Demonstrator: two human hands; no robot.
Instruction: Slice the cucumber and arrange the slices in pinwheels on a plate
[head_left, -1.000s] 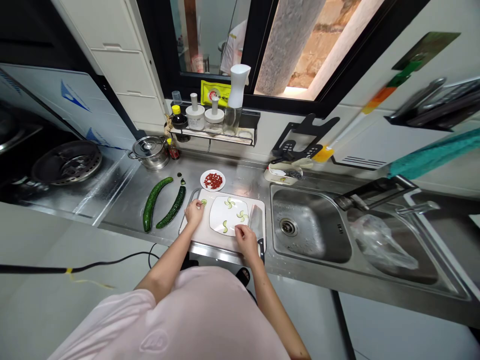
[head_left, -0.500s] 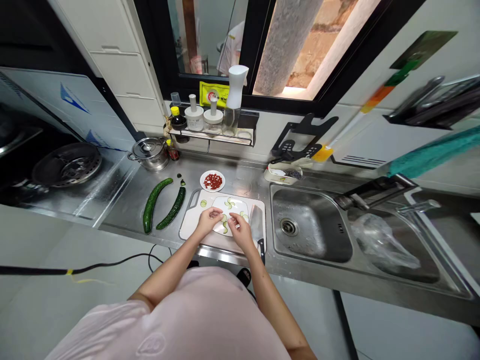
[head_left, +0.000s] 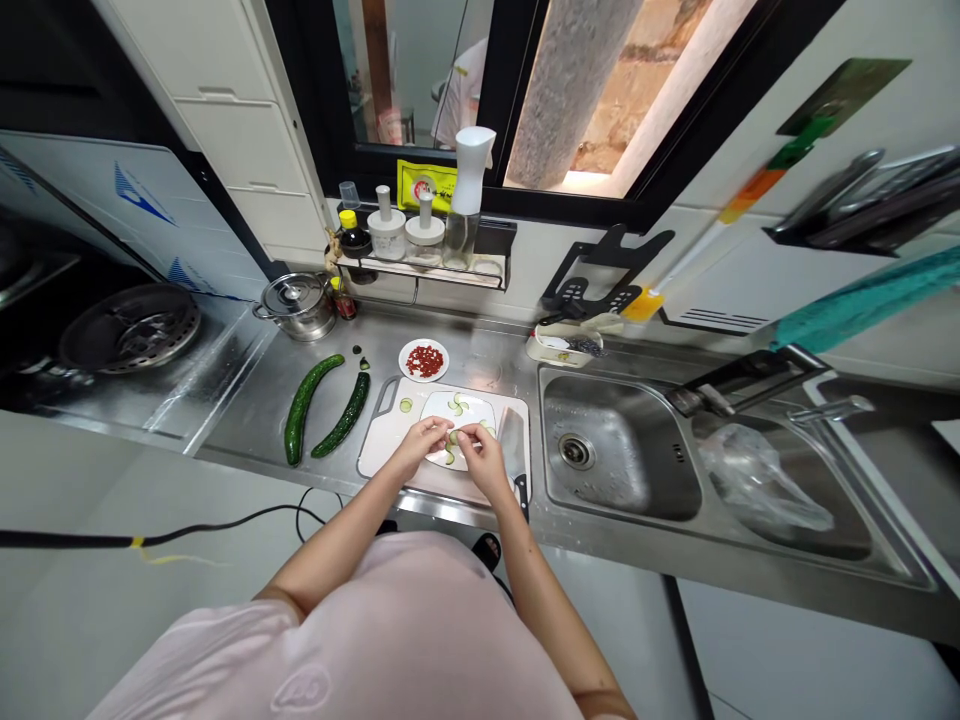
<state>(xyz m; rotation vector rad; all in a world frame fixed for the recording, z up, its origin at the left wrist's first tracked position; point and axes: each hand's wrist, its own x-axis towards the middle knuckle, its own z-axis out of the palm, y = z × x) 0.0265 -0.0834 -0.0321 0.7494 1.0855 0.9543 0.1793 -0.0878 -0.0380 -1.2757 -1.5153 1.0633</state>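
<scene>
I see both hands over the square white plate on the cutting board. Left hand and right hand meet mid-plate, fingers bunched, tips pinching in around a cucumber slice; can't tell if it's actually gripped. More slices sit on the plate, another slice on the board. Cleaver lies just right of the plate. Two long cucumbers lie left of the board, chopped chili plate behind it.

A lidded stainless steel pot is placed on the steel counter, and a plastic bag is left in the right sink basin.
</scene>
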